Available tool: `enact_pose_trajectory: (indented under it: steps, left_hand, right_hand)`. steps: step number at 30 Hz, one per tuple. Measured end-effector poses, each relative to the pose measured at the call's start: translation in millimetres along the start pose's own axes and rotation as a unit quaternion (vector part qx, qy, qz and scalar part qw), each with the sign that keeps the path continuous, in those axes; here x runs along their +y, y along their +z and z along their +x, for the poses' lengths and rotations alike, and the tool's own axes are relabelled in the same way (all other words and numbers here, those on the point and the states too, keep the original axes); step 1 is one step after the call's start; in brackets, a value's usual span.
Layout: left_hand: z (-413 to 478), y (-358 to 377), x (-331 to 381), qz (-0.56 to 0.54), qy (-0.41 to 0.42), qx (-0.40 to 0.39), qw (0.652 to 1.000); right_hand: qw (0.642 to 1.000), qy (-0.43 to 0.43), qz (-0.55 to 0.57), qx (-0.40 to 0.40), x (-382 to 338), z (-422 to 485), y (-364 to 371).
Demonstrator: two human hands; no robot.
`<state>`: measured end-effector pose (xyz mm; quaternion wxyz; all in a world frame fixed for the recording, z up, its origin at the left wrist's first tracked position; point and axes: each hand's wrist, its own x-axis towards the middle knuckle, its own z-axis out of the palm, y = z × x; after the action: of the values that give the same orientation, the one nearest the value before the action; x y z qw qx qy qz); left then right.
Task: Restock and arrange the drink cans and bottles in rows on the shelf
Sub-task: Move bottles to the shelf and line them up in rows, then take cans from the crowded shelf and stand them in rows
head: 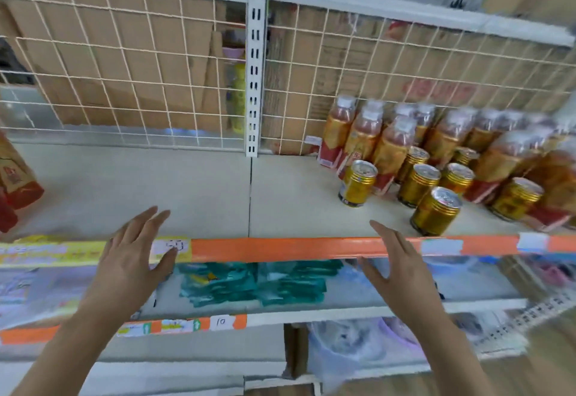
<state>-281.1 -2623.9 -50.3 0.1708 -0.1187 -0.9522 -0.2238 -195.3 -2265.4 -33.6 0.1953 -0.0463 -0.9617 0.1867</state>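
Head view: our left hand [134,255] and right hand [402,266] spread flat, empty. Cans [436,213] crowd the shelf [187,183] edge; careless reach could topple 1.

I see a beige shelf [187,183] backed by white wire grid [131,53], a slotted upright post [255,68], cardboard boxes [103,34] stacked behind it.

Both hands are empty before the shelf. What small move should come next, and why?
Probably the right hand should reach for the front can, which stands alone near the shelf edge, out of line with the other cans. Both hands are open and hold nothing, and the left hand is farther from it.
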Motion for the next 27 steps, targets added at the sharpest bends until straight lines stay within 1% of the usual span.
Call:
enact_pose_trajectory:
  steps: [2,4,11,14,18,22,24,27]
  left_hand:
    - [6,12,18,-0.007,0.009,-0.012,1.0]
    - [15,24,35,-0.015,0.036,-0.032,0.999]
    - [66,66,92,-0.055,0.11,-0.079,0.989]
    - [97,90,114,-0.068,0.148,-0.099,0.982]
    - [140,125,147,-0.082,0.192,-0.132,0.969]
    - [177,158,181,-0.119,0.227,-0.145,0.955]
    - [189,174,197,-0.149,0.237,-0.158,0.947]
    - [200,195,216,-0.211,0.208,-0.208,0.932]
  right_hand:
    - [0.999,0.032,-0.005,0.015,18,-13,-12]
    - [0.998,0.061,-0.01,0.025,33,-22,-22]
    - [0.99,0.128,-0.024,0.06,72,-30,-41]
    - [0.983,0.158,-0.037,0.083,91,-22,-46]
    - [0.975,0.198,-0.041,0.094,115,0,-50]
    - [0.971,0.212,-0.027,0.109,128,32,-47]
    - [0.971,0.213,-0.013,0.107,132,49,-43]
    - [0.969,0.224,0.029,0.098,138,74,-34]
